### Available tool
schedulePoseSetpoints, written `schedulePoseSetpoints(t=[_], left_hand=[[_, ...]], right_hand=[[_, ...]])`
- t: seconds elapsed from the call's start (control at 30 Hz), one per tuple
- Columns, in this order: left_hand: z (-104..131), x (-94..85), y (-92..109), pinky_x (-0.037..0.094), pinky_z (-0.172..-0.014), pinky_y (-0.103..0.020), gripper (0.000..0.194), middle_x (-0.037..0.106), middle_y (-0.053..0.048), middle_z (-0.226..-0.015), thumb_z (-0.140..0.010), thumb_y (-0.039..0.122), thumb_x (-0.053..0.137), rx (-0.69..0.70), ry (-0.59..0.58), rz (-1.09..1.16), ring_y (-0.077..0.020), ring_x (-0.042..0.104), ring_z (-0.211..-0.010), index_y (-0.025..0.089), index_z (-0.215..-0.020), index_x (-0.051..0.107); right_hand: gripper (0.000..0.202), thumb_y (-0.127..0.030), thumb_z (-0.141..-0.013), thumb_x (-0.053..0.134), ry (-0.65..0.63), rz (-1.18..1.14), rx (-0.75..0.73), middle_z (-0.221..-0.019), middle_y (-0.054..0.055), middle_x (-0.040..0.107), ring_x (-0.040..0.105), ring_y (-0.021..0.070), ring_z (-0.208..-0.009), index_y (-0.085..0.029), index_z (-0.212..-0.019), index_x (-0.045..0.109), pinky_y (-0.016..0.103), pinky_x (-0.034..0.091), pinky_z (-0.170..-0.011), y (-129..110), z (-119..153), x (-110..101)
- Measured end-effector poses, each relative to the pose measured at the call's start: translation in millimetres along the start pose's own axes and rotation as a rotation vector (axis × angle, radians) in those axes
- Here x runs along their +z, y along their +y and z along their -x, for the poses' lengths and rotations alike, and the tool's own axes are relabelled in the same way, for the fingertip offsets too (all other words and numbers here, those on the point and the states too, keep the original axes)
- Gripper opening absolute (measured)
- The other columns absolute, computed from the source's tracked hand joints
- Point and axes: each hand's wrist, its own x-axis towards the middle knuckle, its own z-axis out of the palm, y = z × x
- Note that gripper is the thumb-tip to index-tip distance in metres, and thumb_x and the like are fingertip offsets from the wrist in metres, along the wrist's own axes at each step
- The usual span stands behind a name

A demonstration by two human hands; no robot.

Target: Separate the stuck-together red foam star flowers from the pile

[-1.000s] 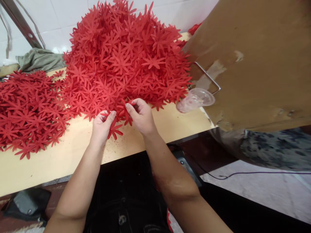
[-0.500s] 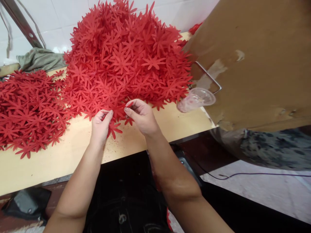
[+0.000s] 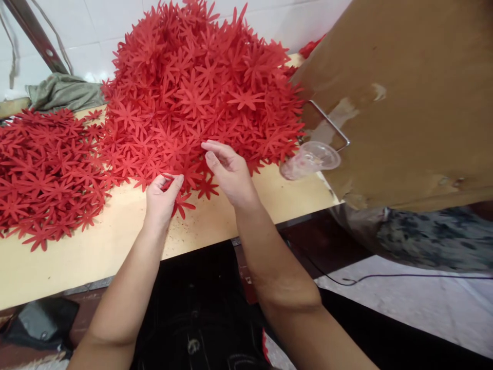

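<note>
A tall heap of red flower-shaped pieces (image 3: 200, 92) rises at the back of the pale table, and a lower pile of the same pieces (image 3: 46, 169) spreads on the left. At the front edge of the tall heap, my left hand (image 3: 165, 194) pinches a red piece between thumb and fingers; most of that piece blends into the heap. My right hand (image 3: 231, 172) is just to the right and a little higher, thumb and fingers apart, with nothing visible between them. A single red flower piece (image 3: 207, 187) lies on the table between the hands.
A clear plastic cup (image 3: 310, 160) lies tilted at the right, beside a metal handle (image 3: 331, 123) and a large brown board (image 3: 408, 103). A grey-green cloth (image 3: 65, 92) is at the back left. The pale table (image 3: 96, 257) has its front edge near my body.
My right hand has let go of the red piece, opened, and moved slightly up and to the right. My left hand has barely moved.
</note>
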Motion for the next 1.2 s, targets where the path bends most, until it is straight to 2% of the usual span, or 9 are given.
schedulePoseSetpoints(t=[0.13,0.3,0.53,0.73,0.8,0.9,1.0,1.07,1.2], left_hand=[[1,1.1,1,0.046,-0.062,-0.018,0.03,0.065,0.005,-0.062,-0.054,0.034,0.083,-0.026,-0.021,-0.007,-0.0041,0.057,-0.057,0.015,-0.067,0.063],[2,2.2,1,0.049,-0.065,-0.019,0.036,0.065,0.005,-0.063,-0.049,0.036,0.085,-0.034,-0.022,0.022,-0.0051,0.06,-0.059,0.015,-0.065,0.06],[3,5.1,0,0.047,-0.062,-0.019,0.04,0.064,0.005,-0.06,-0.05,0.041,0.084,-0.017,-0.082,0.021,-0.0048,0.058,-0.056,0.016,-0.063,0.056],[1,0.6,-1,0.047,-0.065,-0.021,0.038,0.064,0.005,-0.064,-0.052,0.042,0.083,0.009,0.021,0.034,-0.0056,0.058,-0.06,0.016,-0.068,0.061],[0,0.7,-2,0.048,-0.067,-0.022,0.038,0.066,0.004,-0.066,-0.051,0.042,0.084,-0.003,0.048,0.047,-0.0066,0.059,-0.061,0.017,-0.071,0.062],[-1,2.2,-2,0.05,-0.072,-0.025,0.039,0.069,0.002,-0.072,-0.051,0.041,0.083,-0.025,0.065,0.07,-0.0087,0.062,-0.066,0.017,-0.075,0.064],[-1,2.2,-2,0.051,-0.077,-0.027,0.037,0.07,0.001,-0.075,-0.055,0.042,0.081,-0.04,0.042,0.072,-0.0102,0.064,-0.07,0.017,-0.078,0.066],[-1,1.4,-3,0.05,-0.077,-0.027,0.036,0.069,0.001,-0.072,-0.058,0.043,0.08,-0.051,0.011,0.057,-0.0102,0.063,-0.069,0.017,-0.079,0.066],[-1,0.6,-3,0.048,-0.068,-0.024,0.036,0.065,0.003,-0.063,-0.059,0.046,0.079,-0.072,-0.016,0.029,-0.0081,0.058,-0.059,0.017,-0.072,0.063]], right_hand=[[0.046,-0.065,-0.067,0.063,-0.203,-0.053,0.124,-0.08,0.002,0.066,0.062,0.0127,-0.082,-0.02,-0.078,0.066,0.03,0.052,-0.084,-9,10,8],[0.044,-0.056,-0.054,0.077,-0.323,-0.183,0.261,-0.066,-0.003,0.06,0.054,0.0079,-0.063,-0.019,-0.068,0.06,0.024,0.05,-0.065,-8,15,15],[0.041,-0.056,-0.062,0.073,-0.224,-0.158,0.197,-0.061,-0.004,0.052,0.046,0.0065,-0.056,-0.018,-0.065,0.056,0.023,0.042,-0.056,0,15,15],[0.021,-0.04,-0.078,0.063,0.123,0.009,0.123,-0.067,-0.001,0.056,0.052,0.0094,-0.061,-0.019,-0.074,0.058,0.026,0.046,-0.061,14,0,4],[0.022,-0.04,-0.077,0.065,0.097,-0.006,0.107,-0.078,0.001,0.061,0.057,0.0117,-0.069,-0.021,-0.086,0.06,0.028,0.05,-0.067,19,-6,-2],[0.046,-0.047,-0.071,0.069,0.034,0.041,0.061,-0.107,0.008,0.063,0.062,0.0174,-0.092,-0.022,-0.109,0.06,0.035,0.054,-0.08,20,-9,-4],[0.051,-0.054,-0.073,0.065,0.096,0.182,-0.03,-0.122,0.012,0.058,0.057,0.0218,-0.112,-0.02,-0.11,0.063,0.039,0.049,-0.095,12,0,0],[0.046,-0.055,-0.075,0.062,0.072,0.203,-0.061,-0.118,0.011,0.06,0.056,0.0208,-0.112,-0.019,-0.103,0.065,0.038,0.048,-0.095,3,10,7],[0.03,-0.047,-0.075,0.065,-0.185,0.063,0.051,-0.084,0.004,0.066,0.061,0.0132,-0.076,-0.018,-0.085,0.063,0.029,0.052,-0.071,-7,25,21]])
